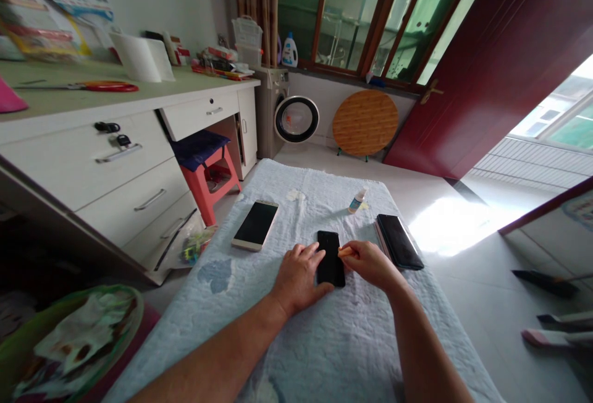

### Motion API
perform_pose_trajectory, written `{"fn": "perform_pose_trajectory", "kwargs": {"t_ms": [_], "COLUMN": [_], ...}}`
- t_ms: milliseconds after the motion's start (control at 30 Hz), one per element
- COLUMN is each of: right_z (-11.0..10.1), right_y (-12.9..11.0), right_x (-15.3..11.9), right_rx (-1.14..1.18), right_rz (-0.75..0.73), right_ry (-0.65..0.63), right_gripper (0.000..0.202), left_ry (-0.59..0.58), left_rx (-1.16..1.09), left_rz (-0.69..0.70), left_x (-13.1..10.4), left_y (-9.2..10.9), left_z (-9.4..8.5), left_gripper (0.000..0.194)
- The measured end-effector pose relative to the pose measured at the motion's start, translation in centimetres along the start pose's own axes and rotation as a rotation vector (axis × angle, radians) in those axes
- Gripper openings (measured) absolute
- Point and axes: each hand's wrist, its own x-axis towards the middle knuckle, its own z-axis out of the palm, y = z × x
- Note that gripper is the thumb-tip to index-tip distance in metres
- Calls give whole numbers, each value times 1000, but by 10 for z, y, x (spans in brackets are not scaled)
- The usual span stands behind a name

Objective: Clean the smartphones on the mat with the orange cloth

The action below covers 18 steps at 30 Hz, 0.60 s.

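Pale blue patterned cloth, one, spread over a flat surface and carrying the hands, three phones and a bottle.
Left hand, one, bare, palm down, fingers loosely spread; fingertips touch the left edge of the black smartphone, thumb at its lower end.
Right hand, one, bare, fingers pinched narrow on a small orange piece, at the right edge of the same phone. The piece is mostly covered; its kind cannot be told.
Black smartphone, lying flat between the two hands, its long sides running away from the person.
Dark phone in a case, one, flat, right of the right hand, near the cloth's right edge.
Gold-framed smartphone, one, screen up and dark, beyond the left hand, to the left.
Small bottle with blue label, one, upright, beyond the black smartphone.
Red plastic stool, one, dark cover on top, beside the white desk.
Orange-handled scissors and white paper roll, on the desk.
Round wooden tabletop, one, propped near the wall.
Washing machine, one, door open.
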Motion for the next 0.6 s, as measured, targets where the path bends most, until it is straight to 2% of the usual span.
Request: {"fn": "perform_pose_trajectory", "kwargs": {"t_ms": [200,600], "right_z": [-8,-16], "right_y": [0,7], "right_x": [-9,-13], "right_rx": [4,129], "right_rz": [-65,-40], "right_ry": [-133,-415], "right_gripper": [20,25], "left_ry": [7,17], "left_rx": [11,23], "left_rz": [2,10], "left_x": [0,1], "left_y": [0,-3], "left_z": [1,4], "left_gripper": [70,71]}}
